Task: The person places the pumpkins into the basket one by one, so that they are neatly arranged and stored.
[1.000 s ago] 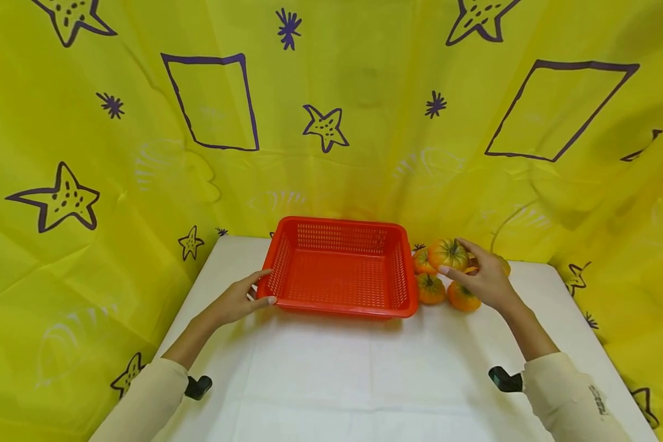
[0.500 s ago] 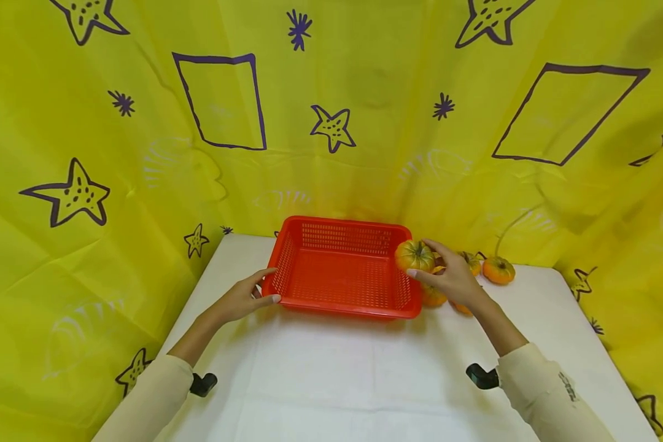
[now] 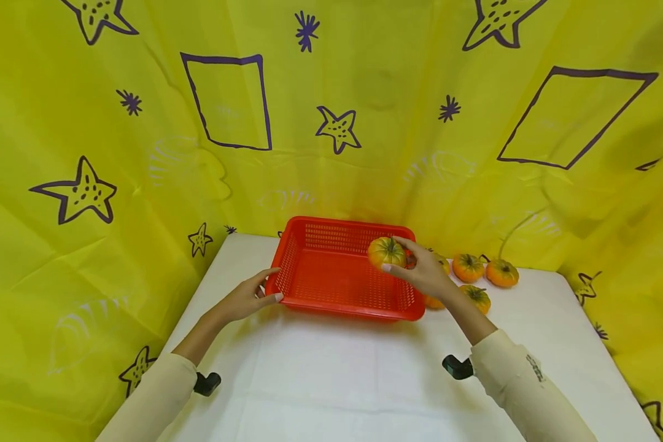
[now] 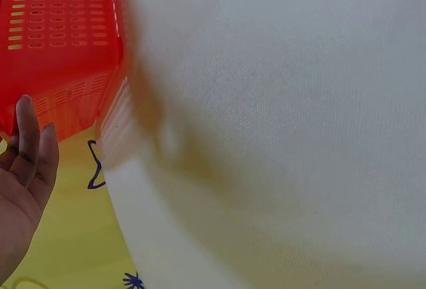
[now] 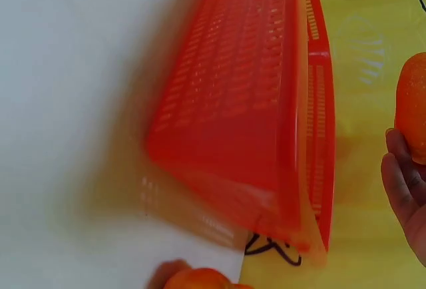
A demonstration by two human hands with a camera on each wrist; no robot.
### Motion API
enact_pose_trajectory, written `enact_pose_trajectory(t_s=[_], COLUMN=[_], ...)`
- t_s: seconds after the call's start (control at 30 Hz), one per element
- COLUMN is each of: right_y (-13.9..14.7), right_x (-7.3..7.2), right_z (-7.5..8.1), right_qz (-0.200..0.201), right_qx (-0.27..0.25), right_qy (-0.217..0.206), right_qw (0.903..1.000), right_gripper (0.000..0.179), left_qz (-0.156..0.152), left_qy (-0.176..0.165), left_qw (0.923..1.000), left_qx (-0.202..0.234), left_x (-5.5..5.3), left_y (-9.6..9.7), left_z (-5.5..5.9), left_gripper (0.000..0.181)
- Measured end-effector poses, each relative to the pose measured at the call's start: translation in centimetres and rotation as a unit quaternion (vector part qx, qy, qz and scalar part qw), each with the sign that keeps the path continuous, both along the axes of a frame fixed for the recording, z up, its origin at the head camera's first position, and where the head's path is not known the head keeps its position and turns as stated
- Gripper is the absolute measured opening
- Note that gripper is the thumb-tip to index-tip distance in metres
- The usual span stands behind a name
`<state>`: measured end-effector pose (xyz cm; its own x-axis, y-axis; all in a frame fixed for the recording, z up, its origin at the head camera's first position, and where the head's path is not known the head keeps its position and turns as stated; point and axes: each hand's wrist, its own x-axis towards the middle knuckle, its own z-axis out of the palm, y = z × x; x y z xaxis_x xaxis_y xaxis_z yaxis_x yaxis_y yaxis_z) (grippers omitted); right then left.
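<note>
A red plastic basket [image 3: 326,273] with slotted walls sits at the back of the white table. At its left end, my left hand [image 3: 245,298] grips the rim, thumb toward the front corner. In the left wrist view the fingers of the left hand [image 4: 26,169] are against the basket's [image 4: 60,69] outer side. My right hand [image 3: 426,270] holds a small orange-and-yellow pumpkin [image 3: 387,253] between thumb and fingers above the basket's right part. The right wrist view shows that pumpkin [image 5: 414,106] raised beside the basket [image 5: 226,136], partly cut off by the frame edge.
Several more small pumpkins [image 3: 468,267] lie right of the basket, some partly hidden by the right arm. Behind and at the sides hangs a yellow curtain [image 3: 376,172] with star drawings. White tabletop [image 3: 326,374] stretches in front of the basket.
My right hand has carried the pumpkin leftward from the group on the right to over the basket. The left hand has kept its place on the rim, while the head view has shifted slightly.
</note>
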<state>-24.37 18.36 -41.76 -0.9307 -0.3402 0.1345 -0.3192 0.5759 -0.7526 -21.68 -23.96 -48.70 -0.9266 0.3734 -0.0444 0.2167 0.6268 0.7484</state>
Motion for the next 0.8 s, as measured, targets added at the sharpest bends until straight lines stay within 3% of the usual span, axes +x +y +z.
enact_pose_trajectory(t_s=[0.8], right_y=[-7.5], right_x=[-2.5], right_z=[-0.7], right_qz=[0.090], right_qx=[-0.049], right_qy=[-0.115], right_qw=[0.9881], right_gripper=[0.083], left_qz=[-0.005], left_qy=[-0.008], left_qw=[0.9999], left_qx=[0.006], left_x=[0.1], left_y=[0.0], left_z=[0.1], left_gripper=[0.076])
